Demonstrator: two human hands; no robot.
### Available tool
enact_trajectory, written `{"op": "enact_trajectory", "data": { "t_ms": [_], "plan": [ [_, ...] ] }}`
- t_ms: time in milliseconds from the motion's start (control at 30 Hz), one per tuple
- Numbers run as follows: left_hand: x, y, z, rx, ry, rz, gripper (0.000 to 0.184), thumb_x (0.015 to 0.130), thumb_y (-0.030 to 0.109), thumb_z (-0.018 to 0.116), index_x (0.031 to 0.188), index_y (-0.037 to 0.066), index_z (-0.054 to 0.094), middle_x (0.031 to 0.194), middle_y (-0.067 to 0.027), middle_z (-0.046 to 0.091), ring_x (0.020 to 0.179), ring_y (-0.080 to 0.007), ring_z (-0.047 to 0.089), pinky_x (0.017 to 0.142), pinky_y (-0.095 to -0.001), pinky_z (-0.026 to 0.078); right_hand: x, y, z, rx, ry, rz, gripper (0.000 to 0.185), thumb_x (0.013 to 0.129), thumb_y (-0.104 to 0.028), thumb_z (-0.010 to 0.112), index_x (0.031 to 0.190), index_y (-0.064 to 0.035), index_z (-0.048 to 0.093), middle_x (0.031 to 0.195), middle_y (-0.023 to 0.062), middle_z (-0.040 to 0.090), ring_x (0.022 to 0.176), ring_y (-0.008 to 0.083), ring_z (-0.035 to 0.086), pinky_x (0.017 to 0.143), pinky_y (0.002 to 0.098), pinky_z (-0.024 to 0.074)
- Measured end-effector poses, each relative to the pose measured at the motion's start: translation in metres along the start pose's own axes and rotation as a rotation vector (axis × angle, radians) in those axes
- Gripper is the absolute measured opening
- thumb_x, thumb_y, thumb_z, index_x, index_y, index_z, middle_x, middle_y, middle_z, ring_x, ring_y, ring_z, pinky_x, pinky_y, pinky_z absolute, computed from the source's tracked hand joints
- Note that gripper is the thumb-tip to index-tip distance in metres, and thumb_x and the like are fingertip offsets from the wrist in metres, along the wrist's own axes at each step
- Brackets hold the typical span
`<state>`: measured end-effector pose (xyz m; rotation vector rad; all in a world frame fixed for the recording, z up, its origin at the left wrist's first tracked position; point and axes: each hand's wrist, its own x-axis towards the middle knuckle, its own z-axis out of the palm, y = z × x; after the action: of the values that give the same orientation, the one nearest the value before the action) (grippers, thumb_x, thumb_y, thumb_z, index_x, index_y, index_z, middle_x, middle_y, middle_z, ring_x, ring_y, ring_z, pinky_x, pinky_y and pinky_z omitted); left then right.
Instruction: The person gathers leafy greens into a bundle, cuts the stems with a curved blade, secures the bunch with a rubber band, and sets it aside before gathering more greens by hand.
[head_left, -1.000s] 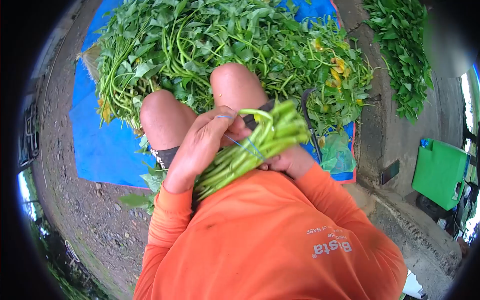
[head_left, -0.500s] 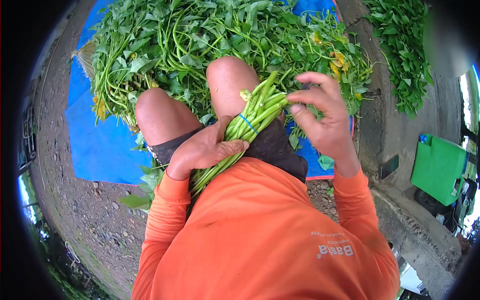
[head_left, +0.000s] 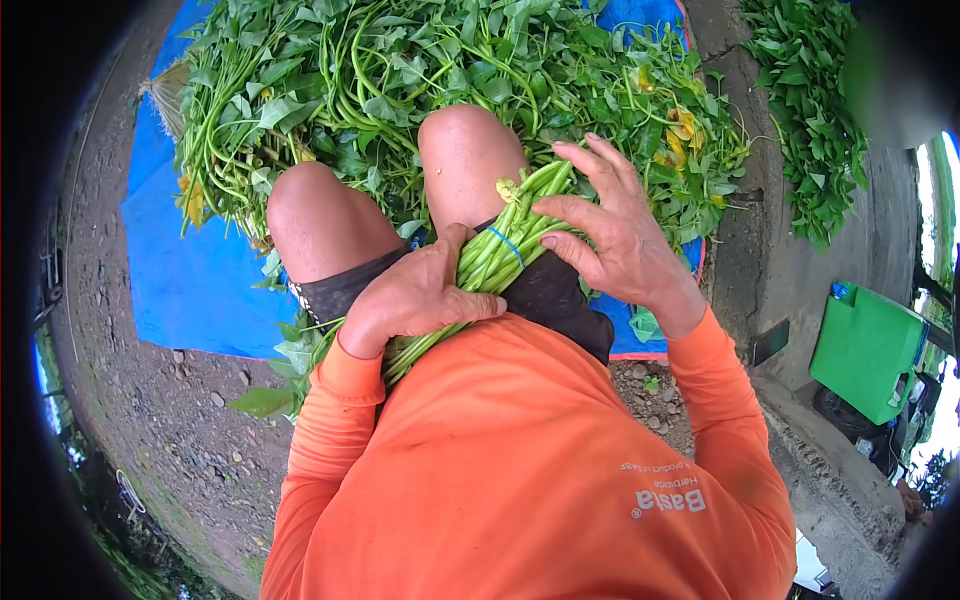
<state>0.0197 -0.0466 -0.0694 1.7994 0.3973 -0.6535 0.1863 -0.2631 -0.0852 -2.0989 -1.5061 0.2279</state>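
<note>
A bundle of green stems (head_left: 490, 262) lies slantwise across my lap, its cut ends pointing up and to the right. Around its upper part runs a thin blue band (head_left: 506, 243). My left hand (head_left: 425, 290) is wrapped round the bundle below the band, thumb on top. Beside the cut ends is my right hand (head_left: 620, 228), fingers apart and slightly bent, with the fingertips at or very near the stems. Leaves (head_left: 290, 365) at the bundle's lower end stick out past my left wrist.
A large heap of leafy stems (head_left: 400, 80) covers much of a blue tarp (head_left: 200, 290) beyond my knees. More leafy greens (head_left: 805, 110) lie at the upper right. A green container (head_left: 865, 350) and a dark flat object (head_left: 771, 342) are on the right.
The blue loop, earlier stretched out between my hands, now sits close round the bundle. My right hand came off the bundle, opened, and has since moved left to the cut ends.
</note>
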Motion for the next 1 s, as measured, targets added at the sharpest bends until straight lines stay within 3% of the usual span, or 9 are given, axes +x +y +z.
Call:
{"op": "enact_trajectory", "data": {
  "t_ms": [100,300,533,633,800,867,933,967,1000],
  "plan": [
    [0.005,-0.014,0.004,0.011,0.056,0.114,0.094,0.082,0.043,0.09,0.149,-0.006,0.047,0.123,-0.0223,0.069,0.12,-0.0315,0.067,0.105,-0.0384,0.049,0.007,-0.002,0.007,-0.071,0.001,0.004,0.03,0.09,-0.024,0.08,0.117,-0.0129,0.077,0.155,0.0161,0.051,0.148,0.0455,0.041,0.119,0.0587,0.0381],
    [-0.007,0.014,0.001,0.111,0.133,-0.042,0.093,0.084,0.055,0.087,0.143,-0.008,0.054,0.12,-0.024,0.072,0.115,-0.0323,0.07,0.101,-0.0399,0.052,0.013,0.004,0.013,0.037,0.095,-0.068,0.028,0.087,-0.017,0.081,0.115,-0.0147,0.078,0.151,0.015,0.053,0.145,0.0438,0.044,0.117,0.0575,0.0405],
    [-0.012,0.024,0.003,0.071,0.118,0.045,0.092,0.084,0.058,0.087,0.14,-0.009,0.057,0.119,-0.0223,0.072,0.111,-0.0295,0.07,0.099,-0.0391,0.053,0.009,0.008,0.0,-0.045,0.023,-0.17,0.022,0.085,-0.015,0.083,0.106,-0.0132,0.079,0.147,0.0134,0.055,0.145,0.0423,0.044,0.116,0.0556,0.0423],
    [-0.003,-0.001,0.005,-0.005,0.135,0.042,0.093,0.084,0.059,0.086,0.138,-0.01,0.057,0.117,-0.0211,0.071,0.109,-0.0282,0.07,0.097,-0.0383,0.053,0.003,0.0,-0.011,-0.01,-0.063,-0.094,0.017,0.088,-0.019,0.081,0.103,-0.0097,0.079,0.145,0.0129,0.056,0.145,0.0411,0.044,0.115,0.0547,0.0423],
    [0.0,-0.009,0.012,0.033,0.16,0.009,0.081,0.088,0.06,0.083,0.129,-0.005,0.06,0.105,-0.0197,0.071,0.098,-0.0274,0.07,0.088,-0.0392,0.054,-0.005,0.035,0.014,0.271,-0.38,0.336,0.029,0.088,-0.028,0.082,0.104,-0.0036,0.078,0.143,0.0167,0.056,0.136,0.0405,0.052,0.112,0.0498,0.0451],
    [0.003,-0.015,0.01,0.071,0.19,0.006,0.076,0.09,0.059,0.082,0.126,-0.003,0.061,0.1,-0.0191,0.07,0.092,-0.0271,0.069,0.084,-0.0399,0.054,0.0,0.041,0.01,0.284,-0.386,0.398,0.032,0.087,-0.029,0.082,0.105,-0.0021,0.078,0.142,0.0184,0.057,0.132,0.0405,0.055,0.111,0.0483,0.0462],
    [0.002,-0.014,0.01,0.067,0.21,0.034,0.072,0.091,0.058,0.081,0.125,-0.002,0.061,0.096,-0.0179,0.068,0.086,-0.0262,0.066,0.079,-0.0402,0.053,-0.005,0.039,-0.013,0.287,-0.198,0.312,0.035,0.084,-0.027,0.083,0.106,-0.0007,0.078,0.141,0.0193,0.059,0.129,0.0405,0.058,0.109,0.0474,0.0471],
    [0.002,-0.015,0.01,0.062,0.207,0.045,0.071,0.091,0.057,0.082,0.124,-0.001,0.06,0.094,-0.0169,0.068,0.083,-0.0255,0.065,0.077,-0.0401,0.052,0.001,0.033,-0.015,0.272,0.128,0.274,0.029,0.087,-0.023,0.08,0.108,-0.0022,0.078,0.141,0.0187,0.061,0.131,0.04,0.056,0.112,0.0481,0.0455],
    [0.003,-0.015,0.01,0.057,0.203,0.056,0.07,0.091,0.056,0.082,0.124,-0.001,0.06,0.092,-0.0159,0.067,0.08,-0.0248,0.063,0.075,-0.04,0.051,0.009,0.026,-0.023,0.24,0.058,0.193,0.029,0.087,-0.02,0.08,0.111,-0.0035,0.078,0.143,0.0185,0.06,0.135,0.0397,0.054,0.113,0.0483,0.044]
  ]
}}
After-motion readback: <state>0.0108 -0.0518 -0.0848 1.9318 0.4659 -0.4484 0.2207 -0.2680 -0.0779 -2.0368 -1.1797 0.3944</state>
